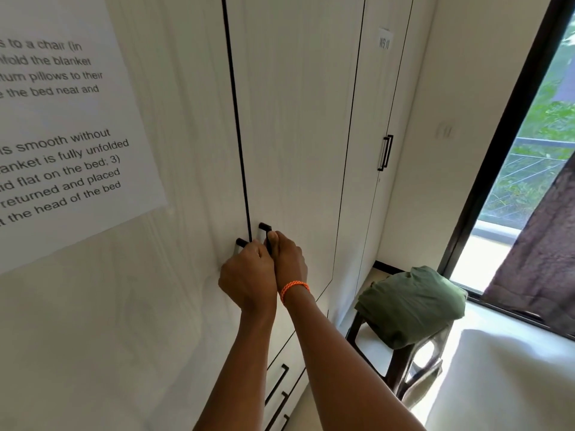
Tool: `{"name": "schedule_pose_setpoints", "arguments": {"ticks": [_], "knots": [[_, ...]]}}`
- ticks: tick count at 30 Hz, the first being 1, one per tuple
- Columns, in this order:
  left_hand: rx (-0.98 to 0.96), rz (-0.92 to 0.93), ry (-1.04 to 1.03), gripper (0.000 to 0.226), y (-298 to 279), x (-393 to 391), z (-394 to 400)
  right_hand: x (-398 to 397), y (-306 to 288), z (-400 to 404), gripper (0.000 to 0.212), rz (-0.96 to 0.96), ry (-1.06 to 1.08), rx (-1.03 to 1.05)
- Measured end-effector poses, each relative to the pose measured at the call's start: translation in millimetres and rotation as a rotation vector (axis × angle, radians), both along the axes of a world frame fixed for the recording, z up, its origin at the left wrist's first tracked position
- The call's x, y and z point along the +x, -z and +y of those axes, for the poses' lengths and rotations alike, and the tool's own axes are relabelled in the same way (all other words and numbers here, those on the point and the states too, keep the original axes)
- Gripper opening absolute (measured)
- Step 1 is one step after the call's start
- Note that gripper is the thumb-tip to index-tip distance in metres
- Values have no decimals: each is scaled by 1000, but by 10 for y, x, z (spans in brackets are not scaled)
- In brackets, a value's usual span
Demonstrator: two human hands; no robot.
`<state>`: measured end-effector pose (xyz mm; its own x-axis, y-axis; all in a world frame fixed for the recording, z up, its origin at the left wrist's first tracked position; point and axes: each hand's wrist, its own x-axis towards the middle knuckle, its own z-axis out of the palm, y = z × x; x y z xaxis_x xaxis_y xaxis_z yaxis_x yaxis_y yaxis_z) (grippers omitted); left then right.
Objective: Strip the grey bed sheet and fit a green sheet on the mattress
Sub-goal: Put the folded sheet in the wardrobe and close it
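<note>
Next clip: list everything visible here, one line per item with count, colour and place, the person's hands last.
wardrobe doors: several, white, ahead.
door handles: two black, gripped; another further right.
drawer handles: three, black, below.
printed sheet: one, white, on the left door.
green sheet: one, bundled on the stool.
stool: one, dark, beside the wardrobe.
curtain: one, brown, by the window.
wristband: one, orange, right wrist.
left hand: grips the left handle.
right hand: grips the right handle.
</note>
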<state>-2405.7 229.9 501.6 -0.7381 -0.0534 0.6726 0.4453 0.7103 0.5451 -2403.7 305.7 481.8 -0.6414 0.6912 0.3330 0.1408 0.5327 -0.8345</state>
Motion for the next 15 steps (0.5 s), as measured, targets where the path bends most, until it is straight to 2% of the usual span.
{"name": "schedule_pose_setpoints", "arguments": {"ticks": [4, 8, 12, 15], "knots": [[34, -8, 55, 45, -20, 141, 37, 56, -71, 90, 43, -18, -85, -28], [24, -14, 167, 43, 47, 359, 204, 299, 81, 315, 20, -56, -151, 77], [41, -96, 277, 38, 304, 533, 525, 634, 289, 535, 32, 109, -69, -59], [55, -148, 330, 39, 501, 662, 820, 894, 444, 828, 37, 119, -15, -96]]}}
